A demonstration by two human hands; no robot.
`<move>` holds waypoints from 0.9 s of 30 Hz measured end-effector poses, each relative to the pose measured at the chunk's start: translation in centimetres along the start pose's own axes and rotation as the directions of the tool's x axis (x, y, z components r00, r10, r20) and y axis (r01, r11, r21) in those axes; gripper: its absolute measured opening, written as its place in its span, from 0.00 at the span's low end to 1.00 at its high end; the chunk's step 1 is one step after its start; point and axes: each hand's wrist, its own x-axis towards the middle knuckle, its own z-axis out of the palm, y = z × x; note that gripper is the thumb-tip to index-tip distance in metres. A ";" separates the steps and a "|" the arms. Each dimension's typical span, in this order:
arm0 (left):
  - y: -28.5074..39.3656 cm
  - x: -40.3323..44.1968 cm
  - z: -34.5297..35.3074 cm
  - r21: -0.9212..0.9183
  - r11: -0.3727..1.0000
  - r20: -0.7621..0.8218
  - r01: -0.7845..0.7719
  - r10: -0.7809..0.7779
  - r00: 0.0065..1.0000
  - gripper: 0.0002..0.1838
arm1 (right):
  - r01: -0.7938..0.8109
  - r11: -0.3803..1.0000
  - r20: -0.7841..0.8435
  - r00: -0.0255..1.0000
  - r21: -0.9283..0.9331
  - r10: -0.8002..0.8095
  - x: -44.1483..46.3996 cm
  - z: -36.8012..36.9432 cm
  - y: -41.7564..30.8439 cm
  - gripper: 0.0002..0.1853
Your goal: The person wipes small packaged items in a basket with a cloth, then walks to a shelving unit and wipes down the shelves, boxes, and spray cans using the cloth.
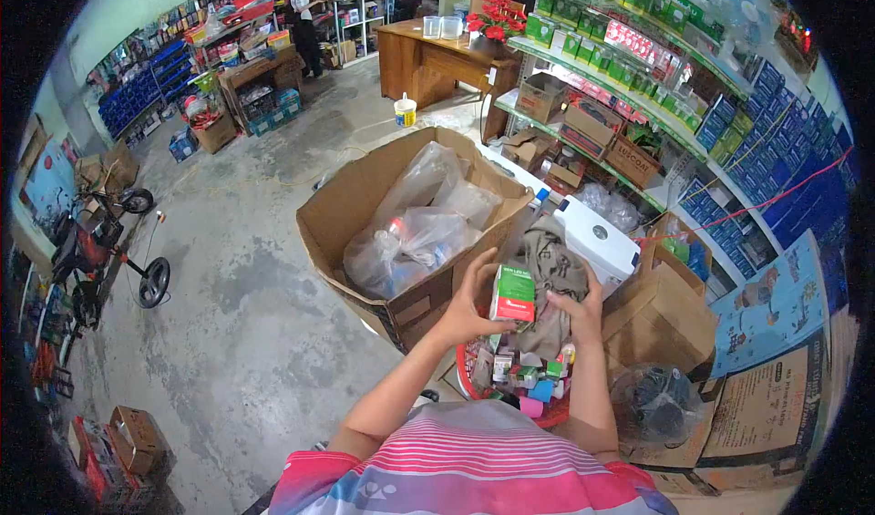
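My left hand (469,301) grips a small green, white and red box (514,293), fingers wrapped round its left side and the thumb along the bottom. A crumpled grey-brown cloth (550,264) is bunched in my right hand (581,305), close beside the box. Below both hands stands a red basket (465,374), partly hidden by my arms and shirt. Several small boxes and colourful items (529,374) lie in it, among them pink and blue pieces.
A large open carton (355,301) with plastic bags stands ahead. To the right are a white case (597,234), cardboard boxes (661,319) and stocked shelves (620,64). A wooden desk (410,59), a person (303,14) and a small bike (100,251) are farther off.
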 end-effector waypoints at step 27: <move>1.8 -0.1 -0.4 0.161 0.984 -0.232 -0.080 0.116 0.966 0.54 | 0.060 0.989 0.301 0.953 -0.139 -0.016 -3.6 -0.1 1.3 0.28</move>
